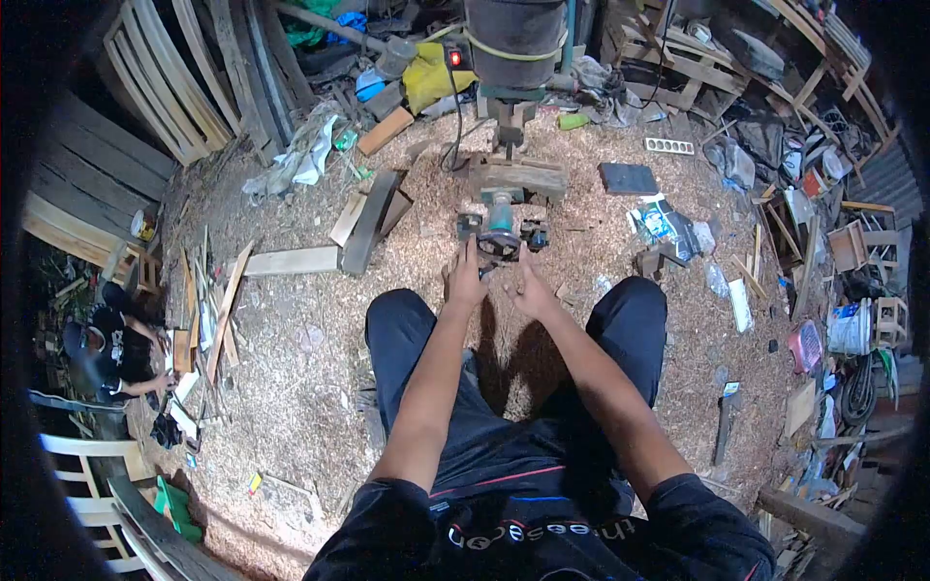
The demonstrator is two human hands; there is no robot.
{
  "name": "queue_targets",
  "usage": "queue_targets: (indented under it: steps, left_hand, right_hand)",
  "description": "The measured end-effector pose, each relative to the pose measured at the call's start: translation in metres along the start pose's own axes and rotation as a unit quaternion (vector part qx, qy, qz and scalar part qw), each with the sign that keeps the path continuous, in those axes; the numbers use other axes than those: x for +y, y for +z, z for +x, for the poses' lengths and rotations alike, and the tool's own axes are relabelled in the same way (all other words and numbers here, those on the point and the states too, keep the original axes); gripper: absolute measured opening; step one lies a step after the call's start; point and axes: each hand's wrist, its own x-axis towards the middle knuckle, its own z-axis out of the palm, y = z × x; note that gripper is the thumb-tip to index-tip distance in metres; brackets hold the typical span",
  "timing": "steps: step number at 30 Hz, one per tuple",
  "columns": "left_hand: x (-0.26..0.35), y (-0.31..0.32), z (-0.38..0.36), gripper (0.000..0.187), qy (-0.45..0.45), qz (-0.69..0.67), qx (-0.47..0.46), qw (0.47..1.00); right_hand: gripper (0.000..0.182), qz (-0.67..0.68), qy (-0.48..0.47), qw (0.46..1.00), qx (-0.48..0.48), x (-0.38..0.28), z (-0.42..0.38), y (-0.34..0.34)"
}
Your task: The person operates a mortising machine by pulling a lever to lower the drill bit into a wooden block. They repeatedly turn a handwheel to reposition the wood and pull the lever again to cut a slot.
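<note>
A green power tool [500,211] lies on the shavings-covered ground in front of me. Its round dark plate [498,243] faces me, with a dark block-like part on either side. My left hand [467,284] is at the plate's left edge, fingers stretched forward. Something small and dark shows by its thumb, too small to make out. My right hand [529,291] is at the plate's lower right, index finger extended and thumb apart. Whether the fingertips press on the plate is hard to tell. Just beyond the tool is a wooden block [518,178].
A dark bucket [515,44] stands beyond the block. Planks [291,261] lie to the left, a dark slab [628,178] and a power strip [669,146] to the right. Another person [107,344] sits at far left among wood pieces. A red-lit switch [455,59] glows on a cord.
</note>
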Motion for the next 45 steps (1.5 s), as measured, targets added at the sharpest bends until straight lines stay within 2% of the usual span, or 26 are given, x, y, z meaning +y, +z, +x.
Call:
queue_targets:
  steps: [2,5,8,11,14,16,19,21,25,28,32,35,36,39,40,43,44,45]
  left_hand:
    - [-0.007,0.012,0.004,0.101,0.019,0.071,0.011,0.997]
    - [-0.006,0.01,0.009,0.101,0.019,0.05,-0.049,0.997]
    - [0.002,0.009,0.005,0.099,-0.003,-0.043,-0.027,0.999]
    - [-0.037,0.031,0.014,0.103,0.057,-0.048,0.013,0.997]
    - [-0.032,-0.012,0.023,0.099,0.036,0.111,-0.091,0.989]
    - [-0.038,-0.016,0.022,0.096,0.062,0.085,-0.074,0.992]
    - [-0.043,-0.008,0.009,0.097,0.068,0.045,-0.051,0.995]
    - [-0.05,0.002,0.016,0.099,0.09,0.048,-0.025,0.995]
    - [-0.051,0.01,0.019,0.103,0.051,0.034,-0.051,0.997]
    - [-0.052,0.013,0.021,0.101,0.018,0.053,-0.071,0.996]
    - [-0.045,0.012,0.019,0.098,0.028,0.097,-0.026,0.995]
    - [-0.03,0.004,0.013,0.095,-0.007,0.151,-0.033,0.988]
    - [-0.031,-0.002,0.009,0.088,0.011,0.113,-0.041,0.993]
    - [-0.016,-0.024,0.005,0.077,0.012,0.012,0.055,0.998]
    - [-0.002,-0.041,0.005,0.062,0.005,-0.028,0.077,0.997]
    - [0.015,-0.076,0.027,0.052,0.125,-0.065,0.204,0.969]
    - [0.031,-0.096,0.031,0.048,0.119,-0.096,0.211,0.965]
    - [0.046,-0.115,0.041,0.047,0.158,-0.116,0.248,0.949]
  right_hand:
    - [0.099,-0.008,0.008,1.0,-0.015,-0.001,0.003,0.0]
    - [0.102,-0.015,0.002,1.0,-0.026,0.008,0.004,0.004]
    - [0.103,-0.024,-0.021,0.999,-0.025,0.016,0.006,0.005]
    - [0.103,-0.016,-0.007,0.998,-0.053,0.012,0.006,-0.001]
    - [0.102,-0.012,-0.03,0.998,-0.055,0.014,0.005,0.001]
    - [0.102,-0.004,-0.076,0.997,-0.029,0.014,0.009,0.004]
    - [0.102,0.014,-0.029,0.998,-0.051,0.009,0.008,0.002]
    - [0.102,0.018,-0.039,0.998,-0.043,0.007,0.011,0.001]
    - [0.101,0.055,-0.013,0.996,-0.065,0.011,0.006,0.002]
    - [0.099,0.013,-0.036,0.997,-0.065,0.014,0.007,0.004]
    - [0.1,0.014,-0.021,0.997,-0.074,0.014,0.008,0.003]
    - [0.096,0.025,-0.04,0.997,-0.057,0.008,0.007,-0.003]
    - [0.093,0.013,-0.022,0.998,-0.053,0.004,0.007,-0.007]
    - [0.085,0.013,0.019,1.0,-0.009,-0.01,0.018,-0.022]
    - [0.083,0.036,0.027,0.999,0.02,-0.023,0.023,-0.032]
    - [0.076,0.055,-0.024,0.991,0.123,-0.087,0.046,-0.083]
    - [0.075,0.065,-0.043,0.986,0.146,-0.103,0.056,-0.101]
    - [0.074,0.076,-0.061,0.981,0.171,-0.115,0.067,-0.116]
